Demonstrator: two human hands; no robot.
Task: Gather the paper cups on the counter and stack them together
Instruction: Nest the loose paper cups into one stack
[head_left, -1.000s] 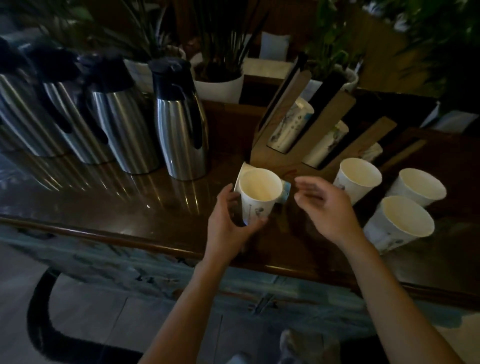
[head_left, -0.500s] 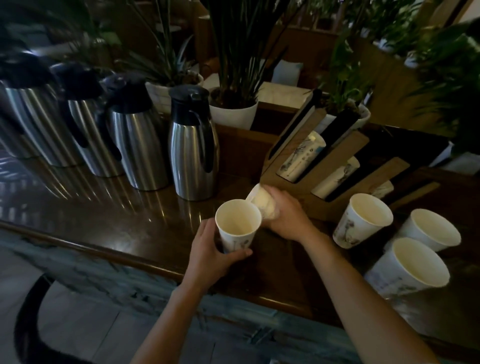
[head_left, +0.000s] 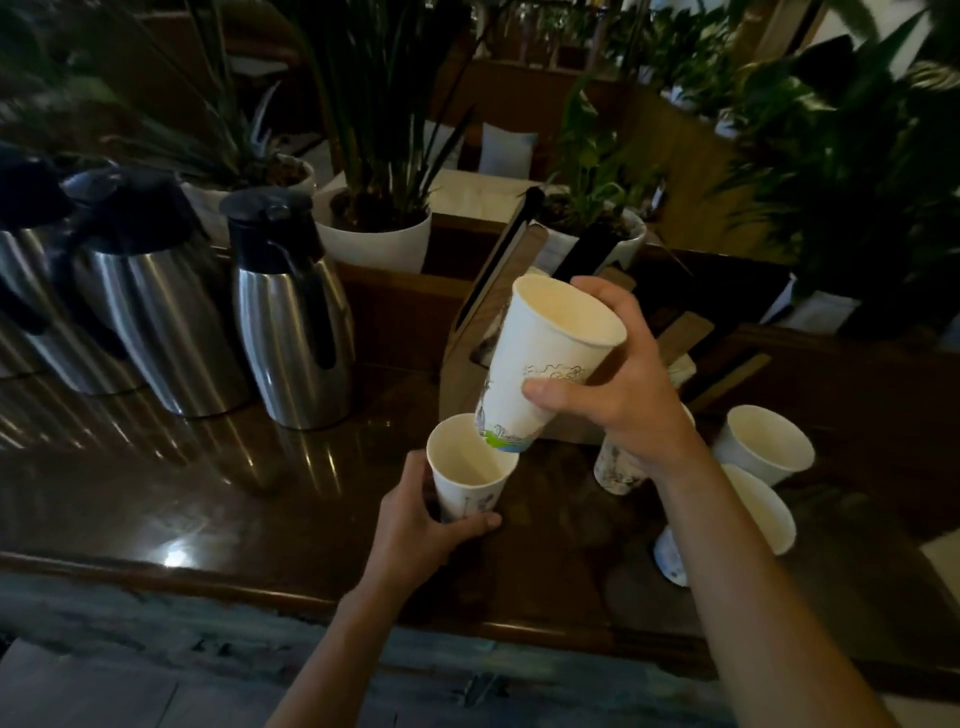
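The dark polished counter (head_left: 270, 499) is dimly lit, with steel carafes (head_left: 291, 322) along its left and potted plants behind. My left hand (head_left: 415, 530) is wrapped around the lower wall of an upright paper cup (head_left: 470, 480) standing on the counter. My right hand (head_left: 618, 384) pinches a second, tilted cup (head_left: 540, 364) at mid-wall, its base just at the lower cup's rim. Three more cups (head_left: 763, 441) wait near my right forearm. Assessment: empty, thin-walled, very light; easily crushed, so I should hold mid-body gently and not squeeze the rim.
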